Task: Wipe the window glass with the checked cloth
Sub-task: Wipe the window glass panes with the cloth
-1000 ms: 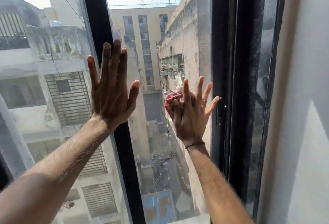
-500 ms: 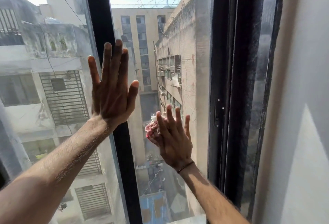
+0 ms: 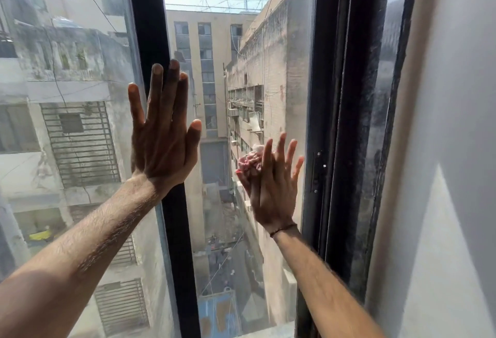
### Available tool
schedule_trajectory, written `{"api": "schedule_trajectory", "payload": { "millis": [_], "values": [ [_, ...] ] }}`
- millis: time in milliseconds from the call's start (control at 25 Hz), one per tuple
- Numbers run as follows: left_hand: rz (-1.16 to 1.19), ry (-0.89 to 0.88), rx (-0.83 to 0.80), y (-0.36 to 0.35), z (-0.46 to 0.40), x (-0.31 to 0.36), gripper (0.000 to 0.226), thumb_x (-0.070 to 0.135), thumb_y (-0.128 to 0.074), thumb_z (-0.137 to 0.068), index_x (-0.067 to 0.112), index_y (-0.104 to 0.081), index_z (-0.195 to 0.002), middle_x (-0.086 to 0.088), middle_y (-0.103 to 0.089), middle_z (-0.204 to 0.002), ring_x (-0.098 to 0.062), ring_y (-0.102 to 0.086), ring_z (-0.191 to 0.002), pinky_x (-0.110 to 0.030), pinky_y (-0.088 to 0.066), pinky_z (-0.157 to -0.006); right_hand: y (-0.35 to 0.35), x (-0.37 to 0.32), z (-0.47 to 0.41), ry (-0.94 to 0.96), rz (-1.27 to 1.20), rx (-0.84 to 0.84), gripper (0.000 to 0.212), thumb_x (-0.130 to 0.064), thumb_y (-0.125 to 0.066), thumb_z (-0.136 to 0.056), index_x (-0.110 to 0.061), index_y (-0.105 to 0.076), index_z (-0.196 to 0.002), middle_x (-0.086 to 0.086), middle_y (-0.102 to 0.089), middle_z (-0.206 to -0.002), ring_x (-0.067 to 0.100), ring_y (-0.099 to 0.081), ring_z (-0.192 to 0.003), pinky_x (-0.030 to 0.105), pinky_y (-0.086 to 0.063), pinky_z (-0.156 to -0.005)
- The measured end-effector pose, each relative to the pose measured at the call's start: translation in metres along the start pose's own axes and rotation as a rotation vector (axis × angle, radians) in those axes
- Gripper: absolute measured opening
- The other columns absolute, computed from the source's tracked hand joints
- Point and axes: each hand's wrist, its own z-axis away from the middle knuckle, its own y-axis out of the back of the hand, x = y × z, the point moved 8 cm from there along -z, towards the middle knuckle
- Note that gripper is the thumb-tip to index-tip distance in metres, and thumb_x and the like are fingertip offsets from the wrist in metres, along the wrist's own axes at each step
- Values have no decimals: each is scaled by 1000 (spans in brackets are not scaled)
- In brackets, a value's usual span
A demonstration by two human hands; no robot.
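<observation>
Window glass (image 3: 214, 82): right hand (image 3: 271, 190) fingers (image 3: 281, 147) spread, pressing checked cloth (image 3: 248, 163); left hand (image 3: 163, 147) fingers straight.

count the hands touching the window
2. The left hand lies flat over the black centre frame bar; the right hand, further right and lower, presses the checked cloth against the glass pane.

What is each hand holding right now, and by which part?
The right hand pins the bunched checked cloth against the window glass under its palm and straight fingers. The left hand holds nothing, lying flat across the black frame bar.
</observation>
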Motion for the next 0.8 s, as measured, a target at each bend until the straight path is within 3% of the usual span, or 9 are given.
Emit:
{"api": "schedule_trajectory", "payload": {
  "millis": [120,200,280,360,480,560,640,720,800],
  "values": [
    [-23,-2,7,-4,2,2,74,49,-19,-108,13,-6,-172,-1,7,-180,-23,7,-169,-48,18,-133,21,19,-84,-224,14,194,75,-56,-25,-112,-11,-4,-169,19,0,-179,38,9,-166,69,1,-132],
    [-12,0,-10,-3,0,2,75,49,-21,-108,12,-10,-173,-1,8,-180,-23,6,-169,-49,17,-133,2,-38,-98,-24,35,173,77,-51,-36,-111,-16,0,-169,12,5,-179,35,7,-167,62,2,-134],
    [10,5,-26,0,0,0,75,49,-21,-108,9,-15,-172,-1,8,-180,-24,5,-169,-49,15,-134,-20,-81,-50,262,47,33,74,-51,-30,-113,-19,4,-169,12,-4,-180,33,3,-167,62,-6,-135],
    [30,-3,-33,2,1,2,75,49,-20,-108,8,-15,-172,-2,8,-181,-24,4,-169,-50,14,-135,-15,-60,-6,355,98,-81,71,-57,-21,-113,-23,8,-169,13,-11,-179,31,2,-167,66,-18,-132],
    [36,18,-49,-3,4,-1,76,49,-22,-109,10,-11,-173,-5,4,-181,-26,2,-170,-51,11,-135,14,-2,-46,21,49,38,77,-64,-20,-110,-19,5,-167,16,-7,-177,39,-3,-166,68,-9,-132],
    [24,14,-65,-5,3,1,76,50,-23,-109,10,-13,-173,-5,2,-181,-27,2,-170,-52,11,-135,18,-6,-88,-101,12,149,76,-60,-24,-112,-14,-2,-167,17,-8,-178,43,-8,-166,67,-7,-133],
    [10,6,-112,-3,-2,3,75,50,-25,-108,11,-17,-172,-5,-1,-182,-27,2,-169,-53,12,-135,11,-45,-98,39,31,152,75,-58,-33,-112,-11,-13,-167,14,-16,-177,42,-17,-164,62,-9,-135],
    [-35,14,-168,3,-2,5,74,48,-29,-108,14,-18,-172,-8,-8,-182,-28,-2,-169,-54,13,-134,19,-67,-86,148,9,149,68,-52,-45,-111,-9,-32,-163,18,-38,-170,42,-33,-159,62,-24,-132],
    [-50,41,-218,12,-4,9,74,46,-34,-108,13,-19,-172,-11,-11,-182,-34,-10,-169,-56,12,-134,39,-70,-83,189,5,179,53,-41,-67,-104,-10,-62,-146,17,-65,-150,41,-59,-142,60,-49,-116]
  ]
}}
